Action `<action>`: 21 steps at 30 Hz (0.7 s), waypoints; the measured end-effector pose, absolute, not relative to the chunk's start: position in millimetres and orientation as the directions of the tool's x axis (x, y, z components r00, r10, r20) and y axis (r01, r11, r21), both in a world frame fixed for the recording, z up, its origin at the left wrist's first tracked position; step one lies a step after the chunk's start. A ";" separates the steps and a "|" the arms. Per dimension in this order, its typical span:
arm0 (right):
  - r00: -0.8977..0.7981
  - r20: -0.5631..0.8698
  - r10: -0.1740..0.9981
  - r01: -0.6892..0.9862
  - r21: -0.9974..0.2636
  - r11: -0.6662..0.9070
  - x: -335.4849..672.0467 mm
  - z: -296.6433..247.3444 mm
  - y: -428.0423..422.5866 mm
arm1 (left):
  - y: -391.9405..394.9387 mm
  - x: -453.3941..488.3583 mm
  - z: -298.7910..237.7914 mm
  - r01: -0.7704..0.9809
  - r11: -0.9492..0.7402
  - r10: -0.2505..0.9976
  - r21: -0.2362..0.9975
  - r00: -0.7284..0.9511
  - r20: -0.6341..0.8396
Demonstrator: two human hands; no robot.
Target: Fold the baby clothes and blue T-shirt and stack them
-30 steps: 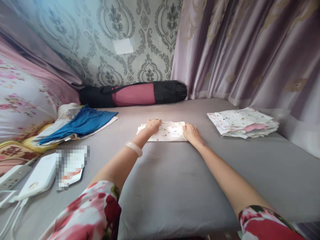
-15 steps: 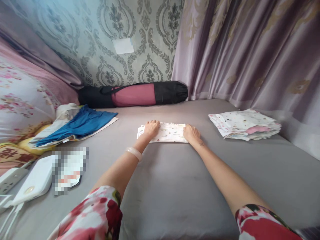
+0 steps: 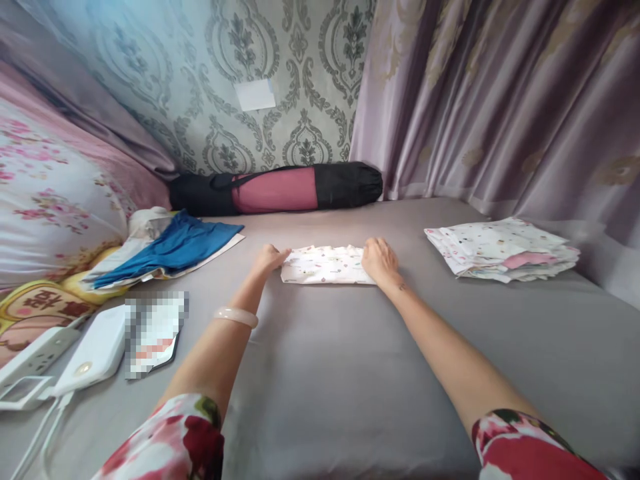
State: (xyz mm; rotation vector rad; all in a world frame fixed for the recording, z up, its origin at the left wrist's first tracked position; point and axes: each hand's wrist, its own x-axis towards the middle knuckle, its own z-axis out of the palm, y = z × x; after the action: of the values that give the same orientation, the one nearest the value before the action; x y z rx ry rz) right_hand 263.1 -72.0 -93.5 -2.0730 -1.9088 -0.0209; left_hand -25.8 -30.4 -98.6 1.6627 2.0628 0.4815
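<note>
A white folded cloth garment with a small coloured print lies flat as a long strip on the grey bed sheet. At its left end my left hand is closed, thumb against the edge of the cloth. My right hand has its fingers curled over the right end, gripping it. Fingertips on both hands are partly hidden. A pale bangle circles my left wrist.
A stack of folded printed cloths sits at the right. Blue clothing lies at the left, above a phone, a white power bank and a power strip. A black-and-pink rolled bag lies along the wall.
My left hand has moved left from on top of the cloth to its left end. My right hand stays at the right end. The view has shifted slightly.
</note>
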 end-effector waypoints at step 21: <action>-0.044 0.167 0.985 0.957 -0.277 0.090 220.1 -138.6 -76.1 | -43.9 -9.3 -133.7 0.614 -0.050 0.978 0.788 -0.130 0.163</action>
State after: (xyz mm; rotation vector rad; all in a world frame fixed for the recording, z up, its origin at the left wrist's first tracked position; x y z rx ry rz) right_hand 220.1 -76.1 -138.6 -1.9259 -2.0627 0.1283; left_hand -9.3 -43.9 -133.7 1.6856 1.7726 1.0479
